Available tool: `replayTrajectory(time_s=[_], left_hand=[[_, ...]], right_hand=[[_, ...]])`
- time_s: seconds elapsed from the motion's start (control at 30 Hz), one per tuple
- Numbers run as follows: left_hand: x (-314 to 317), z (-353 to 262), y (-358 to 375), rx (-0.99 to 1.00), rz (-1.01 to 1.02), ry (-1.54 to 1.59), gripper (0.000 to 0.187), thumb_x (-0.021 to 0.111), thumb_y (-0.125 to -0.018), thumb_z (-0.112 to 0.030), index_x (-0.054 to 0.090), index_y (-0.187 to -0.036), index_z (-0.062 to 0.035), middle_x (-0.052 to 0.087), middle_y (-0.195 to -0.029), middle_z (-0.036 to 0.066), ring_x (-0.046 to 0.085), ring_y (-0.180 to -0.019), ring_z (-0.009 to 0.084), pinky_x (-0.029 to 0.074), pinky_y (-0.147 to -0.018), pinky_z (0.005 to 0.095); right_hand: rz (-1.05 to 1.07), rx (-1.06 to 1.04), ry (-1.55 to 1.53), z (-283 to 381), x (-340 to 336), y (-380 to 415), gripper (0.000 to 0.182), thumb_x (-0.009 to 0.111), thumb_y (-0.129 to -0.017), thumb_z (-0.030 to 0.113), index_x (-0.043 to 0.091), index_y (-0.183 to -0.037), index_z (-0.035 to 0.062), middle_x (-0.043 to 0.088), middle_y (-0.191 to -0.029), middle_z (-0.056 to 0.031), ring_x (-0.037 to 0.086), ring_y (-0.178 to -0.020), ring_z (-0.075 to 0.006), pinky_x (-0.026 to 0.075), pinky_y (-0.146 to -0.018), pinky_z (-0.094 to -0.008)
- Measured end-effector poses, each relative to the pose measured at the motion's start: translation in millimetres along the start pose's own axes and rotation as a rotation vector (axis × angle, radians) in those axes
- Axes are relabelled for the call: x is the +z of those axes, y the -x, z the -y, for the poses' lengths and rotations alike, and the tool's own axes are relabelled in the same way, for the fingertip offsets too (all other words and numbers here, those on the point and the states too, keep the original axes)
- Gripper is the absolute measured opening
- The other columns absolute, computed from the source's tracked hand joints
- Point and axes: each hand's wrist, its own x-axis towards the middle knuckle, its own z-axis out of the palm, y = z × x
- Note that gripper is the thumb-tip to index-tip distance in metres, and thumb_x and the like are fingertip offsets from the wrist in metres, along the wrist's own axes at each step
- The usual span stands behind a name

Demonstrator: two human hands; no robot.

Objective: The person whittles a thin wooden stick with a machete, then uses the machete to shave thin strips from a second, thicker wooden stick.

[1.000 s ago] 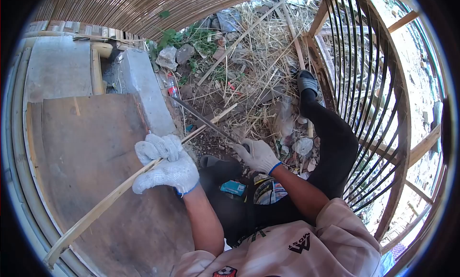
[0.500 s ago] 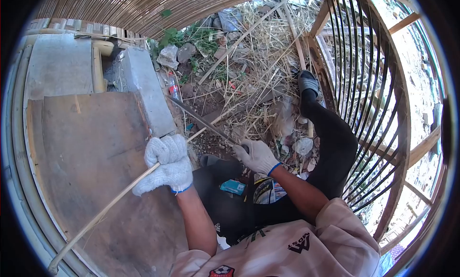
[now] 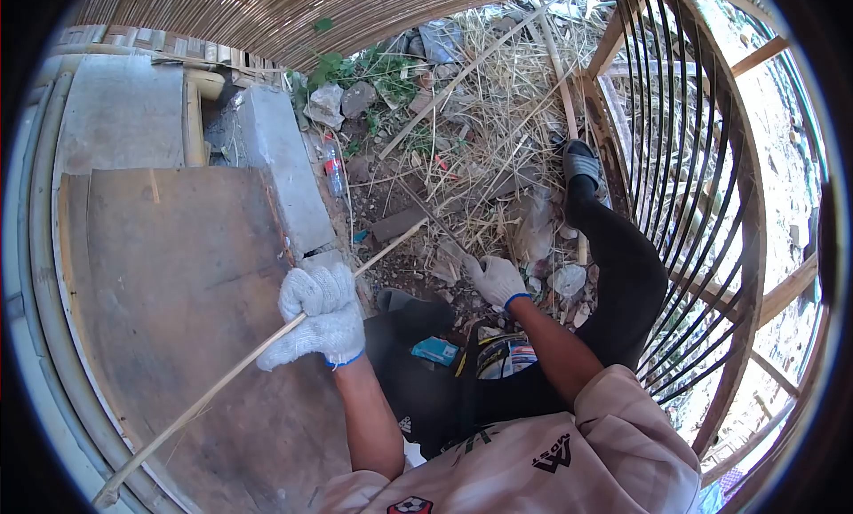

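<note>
My left hand, in a white knit glove, is closed around a long, thin bamboo stick. The stick runs from the lower left, through the fist, to its far end just short of my right hand. My right hand, also gloved, grips a long-bladed knife by its handle, which the fingers mostly hide. The thin blade points up and left over the littered ground, passing close by the far end of the stick.
A brown board lies to my left beside a grey concrete block. Ahead are dry straw, stones and a plastic bottle. A wooden frame with dark bars stands at my right. A blue packet lies near my legs.
The knife has moved right and away from me with my right hand, its blade now past the stick's far end. The stick's far end looks bare; the whole view has shifted slightly.
</note>
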Motion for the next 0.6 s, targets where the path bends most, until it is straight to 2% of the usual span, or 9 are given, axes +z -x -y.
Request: replayTrajectory(time_s=[0.07,0.13,0.3,0.5,0.6], left_hand=[[4,5,-1,0.002,-0.001,0.026,0.095,0.04,-0.053,-0.11,0.03,-0.068,-0.0164,0.026,-0.06,-0.006,0.02,-0.051,0.0093,0.016,-0.052,0.0317],[13,5,-3,0.042,0.015,-0.084,0.091,0.037,-0.06,-0.109,0.027,-0.068,-0.0188,0.024,-0.055,-0.006,0.015,-0.05,0.0093,0.012,-0.049,0.033],[9,5,-4,0.042,-0.002,-0.051,0.091,0.039,-0.06,-0.108,0.028,-0.068,-0.0185,0.025,-0.056,-0.006,0.016,-0.05,0.0092,0.013,-0.05,0.0331],[1,2,-7,0.011,0.013,-0.039,0.09,0.041,-0.059,-0.107,0.029,-0.069,-0.0182,0.025,-0.057,-0.006,0.017,-0.051,0.0093,0.014,-0.05,0.0334],[3,1,-9,0.013,-0.008,-0.054,0.09,0.041,-0.059,-0.107,0.029,-0.069,-0.0184,0.025,-0.057,-0.006,0.016,-0.051,0.0094,0.013,-0.05,0.0335]], right_hand=[[0.03,0.08,0.019,-19,4,-13,0.077,0.044,-0.101,0.065,0.075,-0.104,-0.0052,0.072,-0.103,-0.0347,0.071,-0.104,-0.0478,0.054,-0.096,-0.0525],[0.018,0.09,0.012,-23,5,-16,0.078,0.044,-0.101,0.066,0.075,-0.106,-0.0053,0.072,-0.101,-0.0353,0.07,-0.104,-0.0489,0.053,-0.097,-0.0523],[0.039,0.167,0.033,-37,7,-28,0.08,0.041,-0.102,0.067,0.076,-0.11,-0.0039,0.072,-0.101,-0.034,0.069,-0.106,-0.0489,0.051,-0.1,-0.0516],[0.079,0.246,0.058,-34,-4,-26,0.08,0.038,-0.102,0.069,0.077,-0.114,-0.0002,0.072,-0.117,-0.0309,0.068,-0.118,-0.045,0.049,-0.106,-0.0513],[0.195,0.322,0.031,-39,-8,-34,0.082,0.037,-0.101,0.07,0.076,-0.117,-0.0002,0.07,-0.123,-0.0323,0.066,-0.12,-0.0461,0.049,-0.106,-0.051]])
